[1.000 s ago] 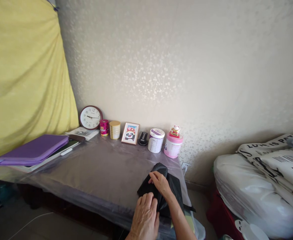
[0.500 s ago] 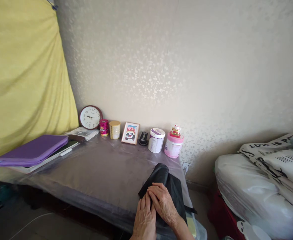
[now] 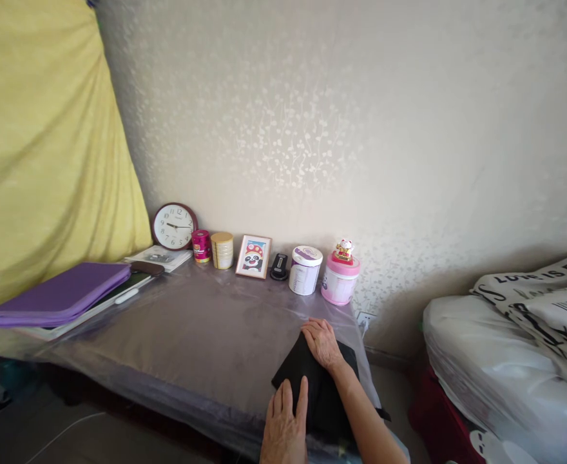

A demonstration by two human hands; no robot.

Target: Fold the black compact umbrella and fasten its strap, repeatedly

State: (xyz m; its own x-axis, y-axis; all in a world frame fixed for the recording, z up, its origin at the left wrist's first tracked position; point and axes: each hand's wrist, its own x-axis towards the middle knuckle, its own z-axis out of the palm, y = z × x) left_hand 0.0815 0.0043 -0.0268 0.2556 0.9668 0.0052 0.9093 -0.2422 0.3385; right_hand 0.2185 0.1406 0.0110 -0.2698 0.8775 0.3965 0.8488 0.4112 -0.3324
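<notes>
A folded piece of black fabric [image 3: 317, 396] with a thin strap at its right side lies on the near right corner of the table; its exact kind I cannot tell. My left hand [image 3: 286, 419] lies flat on its near left part, fingers stretched and thumb apart. Farther up, my right hand [image 3: 321, 343] rests palm down over the far edge of the fabric, its fingers lying close together and slightly bent. Neither hand grips the fabric visibly.
A plastic-covered table [image 3: 182, 335] carries a purple folder [image 3: 61, 293], a wall clock [image 3: 174, 225], a panda picture frame [image 3: 253, 256], a white tub [image 3: 305, 270] and a pink-lidded tub [image 3: 340, 280] bearing a cat figurine. Bulky plastic-wrapped bedding [image 3: 496, 361] stands at the right.
My hands have moved apart: the right slid away to the fabric's far edge, the left shifted slightly nearer. The raised, bunched far end of the fabric is now flatter.
</notes>
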